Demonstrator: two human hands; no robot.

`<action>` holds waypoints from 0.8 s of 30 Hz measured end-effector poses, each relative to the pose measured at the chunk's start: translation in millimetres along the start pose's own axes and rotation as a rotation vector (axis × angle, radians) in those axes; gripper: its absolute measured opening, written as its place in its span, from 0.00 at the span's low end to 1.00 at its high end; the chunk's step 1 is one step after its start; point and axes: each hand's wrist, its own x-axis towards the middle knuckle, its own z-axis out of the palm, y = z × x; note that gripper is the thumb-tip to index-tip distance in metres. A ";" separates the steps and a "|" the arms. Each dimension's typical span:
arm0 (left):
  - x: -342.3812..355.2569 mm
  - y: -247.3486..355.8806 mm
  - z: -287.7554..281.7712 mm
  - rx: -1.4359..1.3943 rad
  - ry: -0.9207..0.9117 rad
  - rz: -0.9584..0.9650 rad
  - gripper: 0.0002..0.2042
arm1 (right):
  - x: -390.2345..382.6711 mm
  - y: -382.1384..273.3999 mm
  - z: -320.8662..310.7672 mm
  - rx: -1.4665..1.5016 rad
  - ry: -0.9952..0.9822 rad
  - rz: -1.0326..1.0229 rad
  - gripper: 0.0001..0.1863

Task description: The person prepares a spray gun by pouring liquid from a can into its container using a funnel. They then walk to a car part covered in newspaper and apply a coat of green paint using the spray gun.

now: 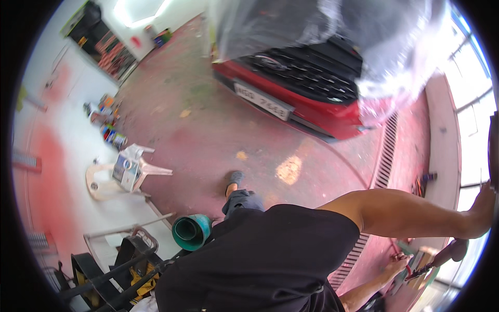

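Observation:
My left arm, bare below a black sleeve, stretches across to the right rim. There my left hand meets a dark object, and the rim cuts off its fingers. Lower and farther off, my right hand has its fingers curled; what lies in them is too small to make out, though a thin red strip shows beside it. Close by the right hand is a tool with a rounded brown handle and a dark shaft. Wooden-looking pieces lie behind that shaft.
A red car under clear plastic sheeting stands ahead. A floor grate runs along the right. To the left are a white plastic chair, several cans, a green bucket and a rack with black straps.

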 end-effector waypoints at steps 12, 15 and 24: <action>-27.1 -58.7 298.4 -0.177 -0.203 -0.005 0.21 | -69.5 44.5 -295.6 -0.423 0.069 0.198 0.31; -10.5 -76.3 335.7 -0.247 -0.139 -0.069 0.18 | -86.9 31.7 -274.6 -0.647 -0.135 0.228 0.37; 1.9 -208.1 350.3 -0.080 -0.345 0.009 0.17 | -66.6 -13.3 -169.3 -1.035 -0.254 0.026 0.40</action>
